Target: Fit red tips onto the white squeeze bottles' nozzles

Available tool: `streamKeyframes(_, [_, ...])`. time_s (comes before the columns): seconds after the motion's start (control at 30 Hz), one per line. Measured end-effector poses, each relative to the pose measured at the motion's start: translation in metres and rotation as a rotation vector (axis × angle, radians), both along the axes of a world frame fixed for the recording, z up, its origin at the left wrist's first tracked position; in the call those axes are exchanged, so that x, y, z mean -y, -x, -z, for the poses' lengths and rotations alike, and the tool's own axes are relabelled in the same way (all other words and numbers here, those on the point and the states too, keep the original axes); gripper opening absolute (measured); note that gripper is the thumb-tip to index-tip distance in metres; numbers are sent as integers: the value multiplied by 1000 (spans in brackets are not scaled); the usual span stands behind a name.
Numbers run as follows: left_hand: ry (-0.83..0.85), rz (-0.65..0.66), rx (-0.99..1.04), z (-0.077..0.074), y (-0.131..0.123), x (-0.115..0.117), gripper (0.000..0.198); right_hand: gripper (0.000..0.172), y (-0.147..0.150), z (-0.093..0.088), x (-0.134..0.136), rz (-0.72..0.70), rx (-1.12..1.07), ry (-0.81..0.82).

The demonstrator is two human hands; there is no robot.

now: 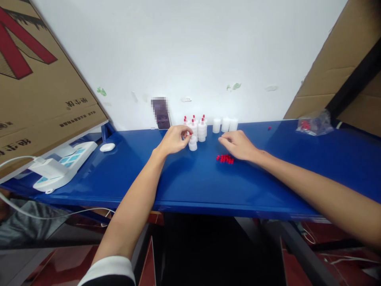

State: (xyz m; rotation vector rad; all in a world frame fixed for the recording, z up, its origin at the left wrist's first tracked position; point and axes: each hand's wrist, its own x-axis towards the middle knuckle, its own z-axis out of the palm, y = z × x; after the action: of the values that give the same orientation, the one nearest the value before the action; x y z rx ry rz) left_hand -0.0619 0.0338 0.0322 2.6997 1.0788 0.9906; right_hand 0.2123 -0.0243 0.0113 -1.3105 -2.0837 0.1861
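My left hand [177,139] is closed, with its thumb and finger pinching a small red cap [191,134] at the top of a squat white bottle [193,144]. The bottle stands upright on the blue table. Right behind it is a tight group of white bottles [202,132] with pointed, red-capped nozzles. My right hand [238,144] rests low over the table with its fingers curled together; whether anything is between them is hidden. Just in front of that hand lies a small pile of loose red caps [225,159].
Three plain white bottles [225,124] stand by the wall. A phone [161,114] leans there too. One stray red cap [269,128] and a clear bag [314,124] holding red pieces lie right. A power strip [67,163] and a white case [107,147] occupy the blue table's [184,186] left side.
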Motion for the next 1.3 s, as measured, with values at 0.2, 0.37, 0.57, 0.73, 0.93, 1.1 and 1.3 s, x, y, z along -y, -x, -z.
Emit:
streamKeyframes(0.2, [-112,10,150,12,-10,-3,28,32,0,-2,4,-2,-34,31])
streamKeyframes(0.37, [-337,89,300,26,-42,13,16,30,1,-2,8,-75,-133,-2])
streamKeyframes(0.57, [-257,341,419,28,-84,46,20,34,7,-2,13,-316,-307,2])
streamKeyframes(0.73, [-220,373,451,30,-90,52,24,25,9,-1,15,-344,-376,-9])
streamKeyframes(0.93, [-210,336,422,32,-89,50,23,21,13,0,17,-396,-514,140])
streamKeyframes(1.1, [-215,345,375,34,-90,50,22,17,15,-2,20,-373,-551,186])
streamKeyframes(1.3, [-197,327,347,38,-91,49,22,15,16,-2,20,-332,-509,124])
